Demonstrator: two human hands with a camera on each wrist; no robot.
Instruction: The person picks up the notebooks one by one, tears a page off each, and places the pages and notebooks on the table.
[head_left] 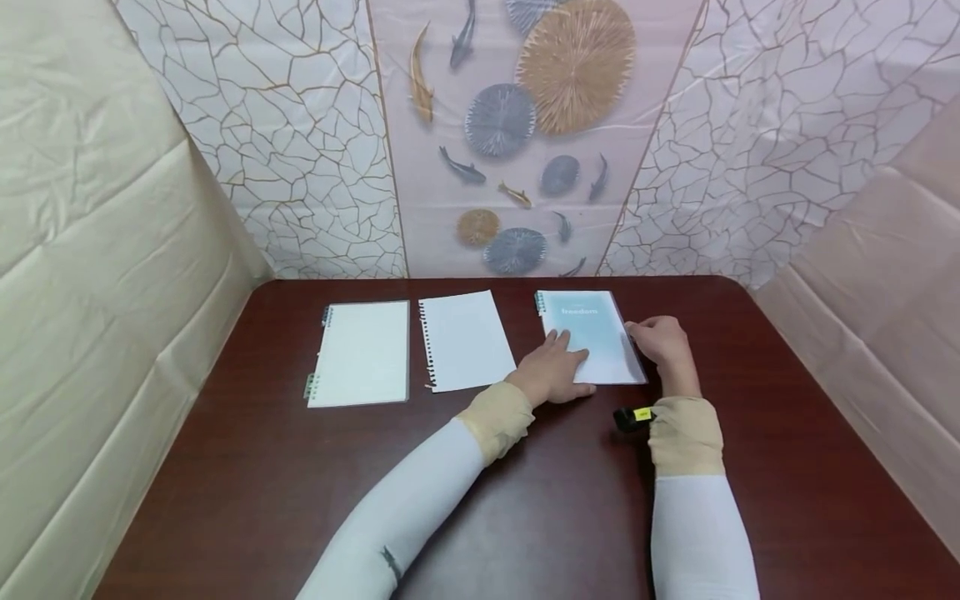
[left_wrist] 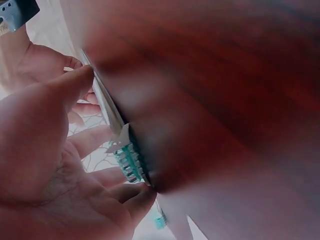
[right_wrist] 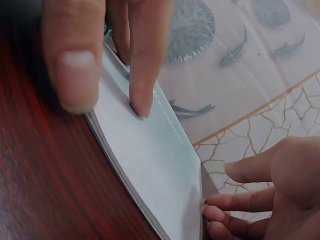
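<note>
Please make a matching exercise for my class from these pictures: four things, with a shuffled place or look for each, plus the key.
1. "freedom" notebook
2. perforated white sheet
3. left hand
4. right hand

A. in the middle, between two notebooks
B. at a notebook's right edge
C. has a pale blue cover
D. fingers spread over a cover

Pairs: 1-C, 2-A, 3-D, 4-B

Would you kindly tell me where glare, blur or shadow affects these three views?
Head view: pale glare on the glossy, dark red-brown table; left wrist: the table is blurred and hazy; right wrist: its grain is clearer, but the picture's upper left corner is dark.
</note>
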